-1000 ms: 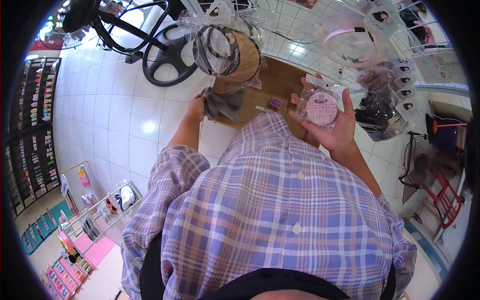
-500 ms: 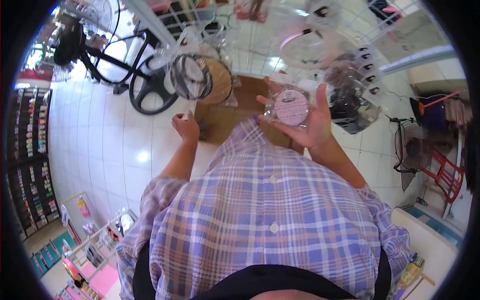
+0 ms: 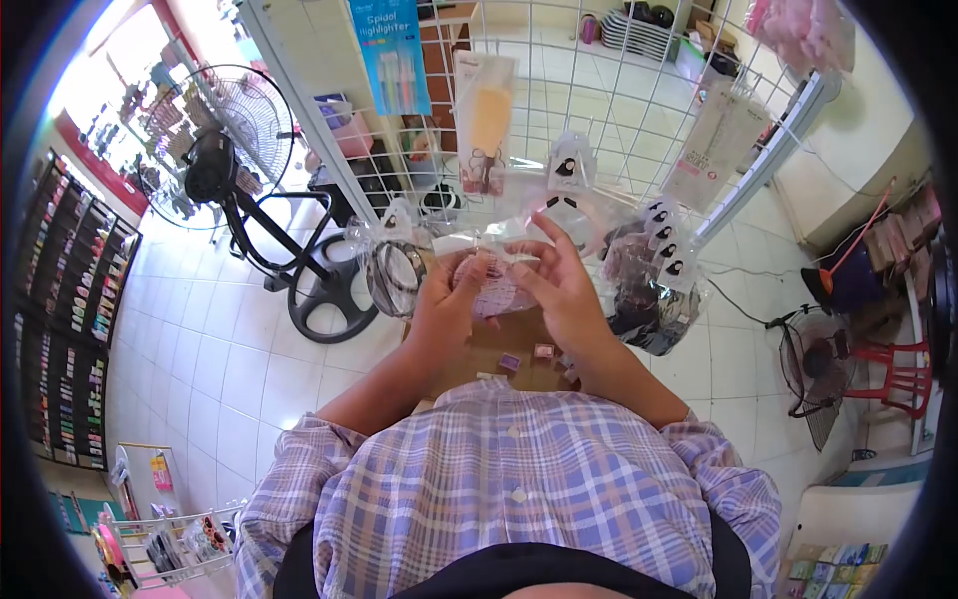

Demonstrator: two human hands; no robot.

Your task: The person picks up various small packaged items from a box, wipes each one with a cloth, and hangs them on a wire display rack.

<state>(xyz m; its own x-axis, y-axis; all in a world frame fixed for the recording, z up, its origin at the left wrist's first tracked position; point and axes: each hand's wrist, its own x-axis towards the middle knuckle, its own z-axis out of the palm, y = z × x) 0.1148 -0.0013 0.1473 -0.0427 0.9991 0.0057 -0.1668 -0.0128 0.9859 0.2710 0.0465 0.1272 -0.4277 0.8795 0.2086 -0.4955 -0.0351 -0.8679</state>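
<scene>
A round pink item in a clear plastic packet is held up in front of my chest. My left hand is closed on its left side, with the thumb lying over the pink face. At the packet's right edge is my right hand, its thumb and some fingers pinching the plastic while one finger sticks up. Below both hands stands a brown cardboard box, with a small purple piece and a small pink piece in it. My arms partly hide the box.
A white wire grid rack rises ahead, hung with a blue highlighter pack and bagged hair accessories. A black stand fan is at left. Another fan and a red chair are at right.
My right hand, open with the packet on its palm before, has moved left and now pinches it. My left hand has come over and taken hold too. The view has tilted up.
</scene>
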